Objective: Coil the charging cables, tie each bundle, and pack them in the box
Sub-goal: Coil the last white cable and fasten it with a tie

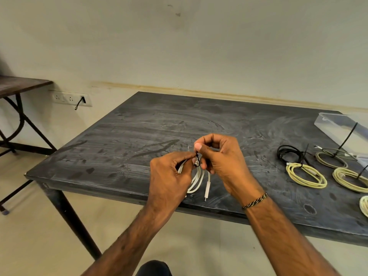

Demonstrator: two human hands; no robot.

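My left hand grips a coiled white charging cable above the near edge of the dark table. One white plug end hangs down from the coil. My right hand pinches a thin black tie looped round the top of that coil. At the right lie a black cable bundle and several yellowish coiled cables, each with a black tie on it. The clear plastic box sits at the far right of the table.
A second wooden table on a dark metal frame stands at the left by the wall. A wall socket strip with a short black lead sits low on the wall. Pale floor lies below the table's near edge.
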